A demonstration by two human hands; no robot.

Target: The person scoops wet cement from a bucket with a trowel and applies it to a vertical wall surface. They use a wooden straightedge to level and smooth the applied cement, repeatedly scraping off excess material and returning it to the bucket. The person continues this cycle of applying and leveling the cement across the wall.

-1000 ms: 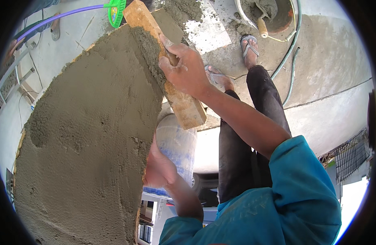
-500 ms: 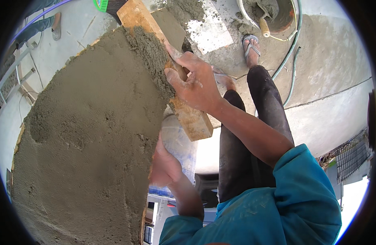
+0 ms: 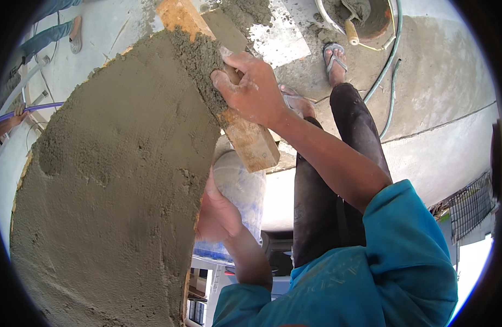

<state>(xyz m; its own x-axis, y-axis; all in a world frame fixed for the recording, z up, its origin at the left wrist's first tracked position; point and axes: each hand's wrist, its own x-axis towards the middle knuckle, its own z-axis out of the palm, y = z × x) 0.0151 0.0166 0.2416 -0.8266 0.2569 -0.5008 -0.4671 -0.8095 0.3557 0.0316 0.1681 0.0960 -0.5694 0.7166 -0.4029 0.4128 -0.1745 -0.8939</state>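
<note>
My right hand (image 3: pixel 251 87) is closed around a thick wooden plank (image 3: pixel 253 144), thumb on the side toward the mortar. The plank lies slantwise along the upper right edge of a broad slab of wet grey mortar (image 3: pixel 120 163). A rough ridge of mortar (image 3: pixel 199 65) is heaped along the plank's left side. Lower down, my left hand (image 3: pixel 218 212) is at the slab's right edge; its fingers are blurred and partly hidden behind that edge, so their grip does not show.
A tub (image 3: pixel 379 27) with mortar and a wooden-handled tool (image 3: pixel 351 32) stands at the upper right, beside a green hose (image 3: pixel 398 46). A mortar-splashed white board (image 3: pixel 283 43) lies on the floor. A blue-stained drum (image 3: pixel 240 185) stands below the plank. Another person's hand (image 3: pixel 17 117) holds a purple hose (image 3: pixel 44 107).
My right hand and the plank have moved a little up and left. My left hand stays at the slab's edge. Another person's hand with the purple hose now shows at the left.
</note>
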